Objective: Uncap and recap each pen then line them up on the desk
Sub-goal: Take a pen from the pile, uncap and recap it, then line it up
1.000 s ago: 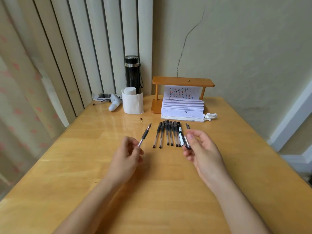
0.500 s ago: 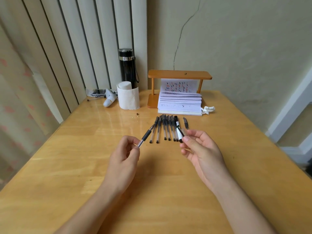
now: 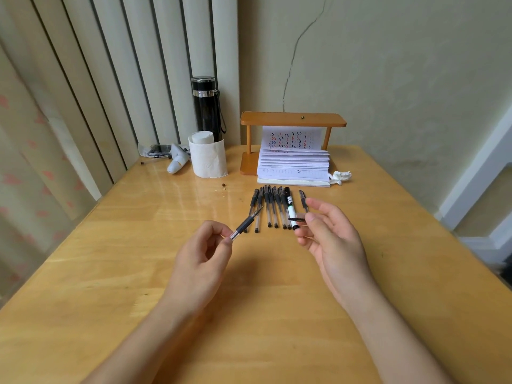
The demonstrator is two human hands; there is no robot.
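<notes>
Wooden and pale yellow, the bench [image 3: 110, 273] fills the view, set against slatted blinds [image 3: 110, 79] on the left and a cracked wall [image 3: 388, 65] on the right. At the far left edge lies a clear packet [image 3: 155, 149] with a white tube [image 3: 177, 163] beside it. Next comes a paper roll [image 3: 207, 157], and behind it a black flask [image 3: 206, 105] stands upright by the blinds. A few crumbs [image 3: 223, 187] lie just in front of the roll.

The left hand [image 3: 202, 261] hovers over the middle of the bench, thumb and forefinger pinched on the rear end of an uncapped pen [image 3: 245, 224]. Its tip points up and away, crossing in front of the leftmost pens in the row [image 3: 273, 207]. That row lies on the bench just beyond both hands, the pens side by side and pointing away, with a white marker [image 3: 291, 210] near its right end and one more pen [image 3: 303, 199] lying a little apart to the right.

Behind the row stands a wooden stand [image 3: 293, 119] with a stack of paper [image 3: 293, 167] under it, a sheet of small coloured marks propped at the back. A crumpled tissue [image 3: 340, 177] lies by the stack's right corner.

The right hand [image 3: 332, 239] is raised with its palm turned left and fingers loosely spread; a small dark cap [image 3: 296, 219] sticks out leftward from its fingertips, in front of the marker's lower end.
</notes>
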